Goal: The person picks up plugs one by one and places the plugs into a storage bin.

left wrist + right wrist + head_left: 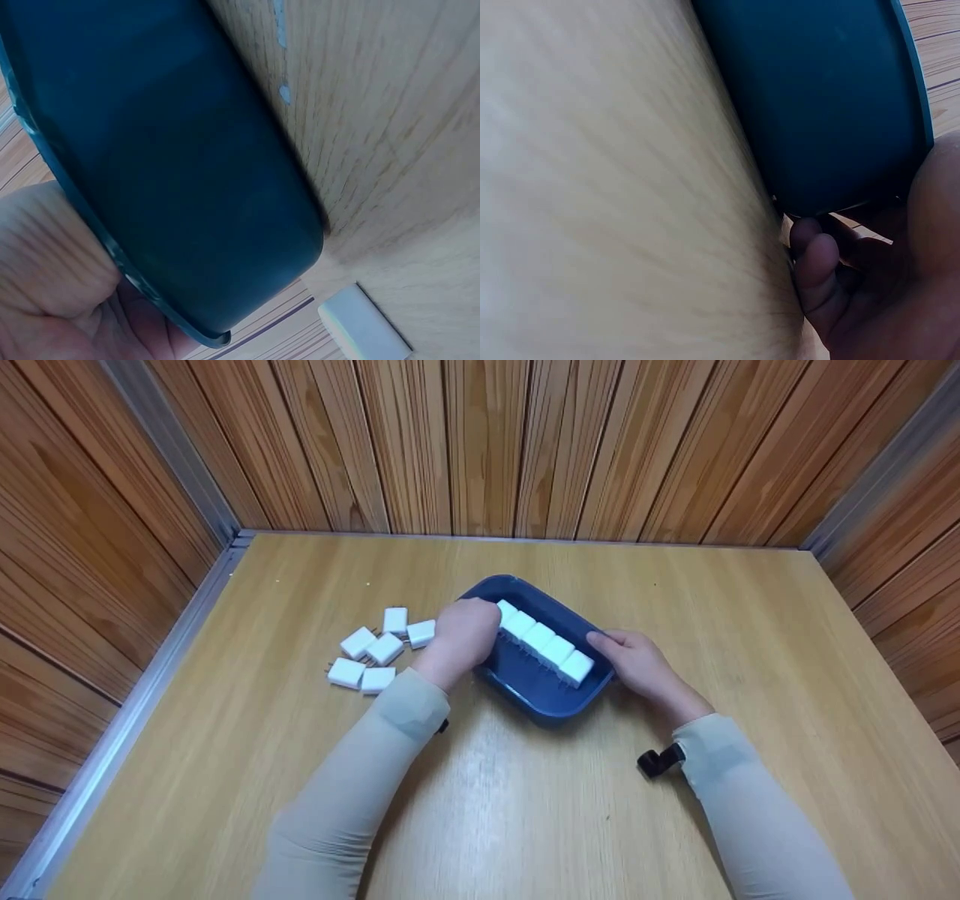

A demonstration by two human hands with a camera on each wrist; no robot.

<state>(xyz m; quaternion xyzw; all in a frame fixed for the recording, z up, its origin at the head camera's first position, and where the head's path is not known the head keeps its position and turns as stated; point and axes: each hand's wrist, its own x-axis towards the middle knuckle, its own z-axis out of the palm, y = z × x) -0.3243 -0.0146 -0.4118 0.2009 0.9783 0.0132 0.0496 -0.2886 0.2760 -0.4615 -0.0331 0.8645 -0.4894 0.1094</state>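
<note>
A dark blue plastic tray sits at an angle on the table. Inside it, white plug-in chargers stand in a slanting row, prongs facing the lower left. My left hand reaches over the tray's left rim, beside the row's upper end. Its fingertips are hidden in the head view; in the left wrist view the palm shows behind the rim, and what the fingers hold cannot be seen. My right hand grips the tray's right end, thumb on the rim; its curled fingers show below the tray edge.
Several more white chargers lie loosely grouped on the wooden table, left of the tray. Wood-panelled walls stand behind and at both sides. A black wrist camera sticks out from the right sleeve.
</note>
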